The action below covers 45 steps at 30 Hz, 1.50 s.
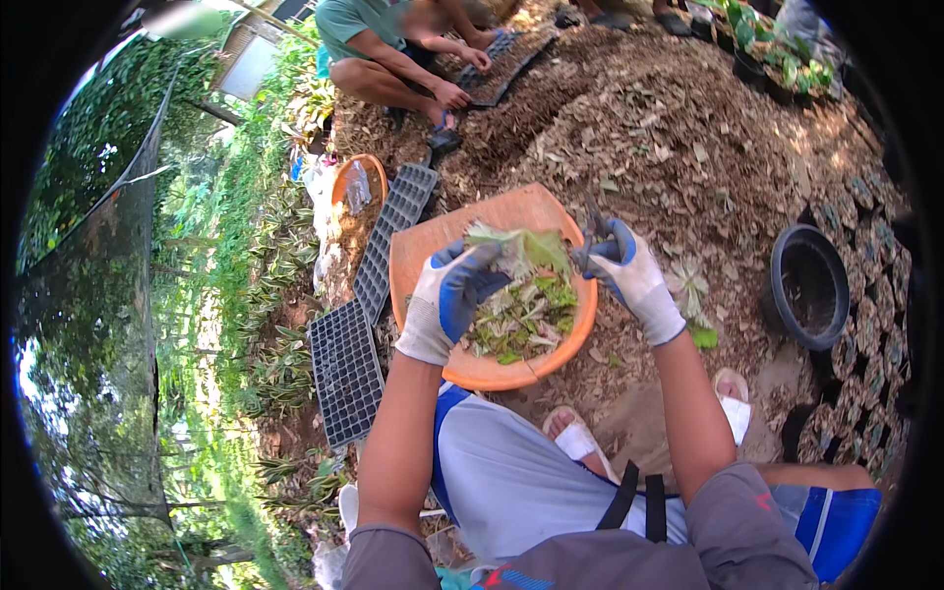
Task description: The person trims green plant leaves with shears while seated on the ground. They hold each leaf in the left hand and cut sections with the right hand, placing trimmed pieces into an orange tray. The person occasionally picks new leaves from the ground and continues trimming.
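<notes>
My left hand (451, 299), in a white and blue work glove, pinches a green and purplish leaf cutting (542, 249). Below it is an orange plastic basin (509, 210) with a broken or cut-away-looking far rim. Leaf cuttings (525, 317) lie piled inside. Gloved the same way, my right hand (633, 274) grips a small dark cutting tool (594, 214), apparently pruning shears, by the basin's right rim. The fingers hide most of its handles. Another leafy cutting (689, 287) rests on the ground to the right of that hand.
Black seedling trays (343, 372) lie left of the basin, near another orange container (359, 173). A black pot (810, 287) stands at right beside several filled bags (855, 398). Beyond spreads a leaf-litter heap (664, 140); a person (369, 44) crouches over a tray (505, 70).
</notes>
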Motion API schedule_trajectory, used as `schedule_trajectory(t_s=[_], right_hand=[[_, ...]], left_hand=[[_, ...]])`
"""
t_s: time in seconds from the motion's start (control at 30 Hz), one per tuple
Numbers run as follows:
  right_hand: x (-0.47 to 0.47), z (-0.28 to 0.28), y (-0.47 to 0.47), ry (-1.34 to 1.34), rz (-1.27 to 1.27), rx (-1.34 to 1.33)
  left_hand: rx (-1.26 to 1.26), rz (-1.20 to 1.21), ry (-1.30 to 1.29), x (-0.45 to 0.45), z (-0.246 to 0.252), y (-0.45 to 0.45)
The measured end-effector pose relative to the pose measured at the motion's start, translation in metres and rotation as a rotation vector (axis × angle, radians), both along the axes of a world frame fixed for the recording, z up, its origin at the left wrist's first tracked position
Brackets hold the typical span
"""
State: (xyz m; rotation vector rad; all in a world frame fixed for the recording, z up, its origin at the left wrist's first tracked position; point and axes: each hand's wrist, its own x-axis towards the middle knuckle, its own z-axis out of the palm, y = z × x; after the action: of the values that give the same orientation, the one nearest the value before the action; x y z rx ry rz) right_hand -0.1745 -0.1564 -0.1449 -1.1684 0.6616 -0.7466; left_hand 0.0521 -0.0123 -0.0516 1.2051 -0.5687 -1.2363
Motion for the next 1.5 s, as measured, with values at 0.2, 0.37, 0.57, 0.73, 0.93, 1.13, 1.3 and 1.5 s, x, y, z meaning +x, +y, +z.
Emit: schedule_trajectory(t_s=[0.2, 0.37, 0.57, 0.73, 0.93, 1.13, 1.3, 1.5], right_hand=[[0.011, -0.028, 0.051, 0.168, -0.164, -0.198], [0.042, -0.032, 0.114, -0.415, 0.372, 0.315], [0.058, -0.026, 0.138, -0.410, 0.290, 0.288], [0.057, -0.027, 0.117, -0.342, 0.411, 0.385], [0.056, -0.018, 0.103, -0.441, 0.303, 0.359], [0.048, -0.017, 0.093, -0.425, 0.291, 0.302], [0.046, -0.019, 0.082, -0.333, 0.375, 0.264], [0.046, -0.020, 0.079, -0.406, 0.359, 0.265]], left_hand=[[-0.015, 0.056, 0.036, 0.023, -0.020, -0.014], [0.018, 0.108, -0.013, 0.024, -0.023, -0.021], [0.040, 0.135, -0.140, 0.015, -0.017, -0.033], [-0.007, 0.169, -0.148, -0.002, -0.013, -0.036], [0.009, 0.176, -0.149, -0.023, -0.009, -0.045], [-0.019, 0.172, -0.140, -0.028, -0.016, -0.040], [-0.025, 0.171, -0.132, -0.031, -0.015, -0.039], [-0.023, 0.182, -0.108, -0.034, -0.014, -0.041]])
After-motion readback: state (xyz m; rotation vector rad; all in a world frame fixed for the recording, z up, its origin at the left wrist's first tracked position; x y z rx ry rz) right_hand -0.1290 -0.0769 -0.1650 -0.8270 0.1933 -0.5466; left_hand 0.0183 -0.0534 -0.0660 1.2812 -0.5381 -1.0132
